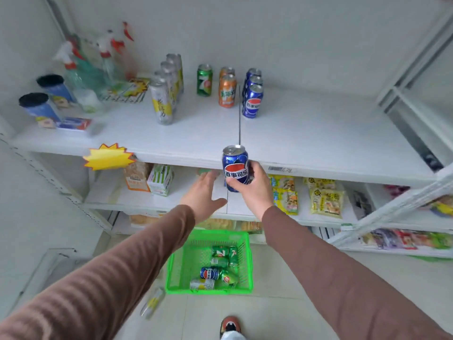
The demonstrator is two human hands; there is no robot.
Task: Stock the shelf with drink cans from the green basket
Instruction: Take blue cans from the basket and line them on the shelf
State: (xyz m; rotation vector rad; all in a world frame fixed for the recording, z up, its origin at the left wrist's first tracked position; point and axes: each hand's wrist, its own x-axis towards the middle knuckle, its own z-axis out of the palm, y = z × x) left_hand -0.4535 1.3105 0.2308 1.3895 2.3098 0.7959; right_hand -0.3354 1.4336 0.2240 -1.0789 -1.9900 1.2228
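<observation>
At the front edge of a white shelf (306, 133), the right hand (253, 186) grips an upright blue cola can (235, 168), silver-topped, with a red, white and blue roundel and white Chinese lettering. The left hand (204, 190) reaches beside it, fingers straight and spread, holding nothing. On the floor below, a green basket (181, 263) holds several cans lying on their sides: green ones, one blue, one silver and yellow. Rows of blue, orange, green and silver-yellow cans stand on the shelf.

Upright blue can (235, 168) before shelf (306, 133) edge
</observation>
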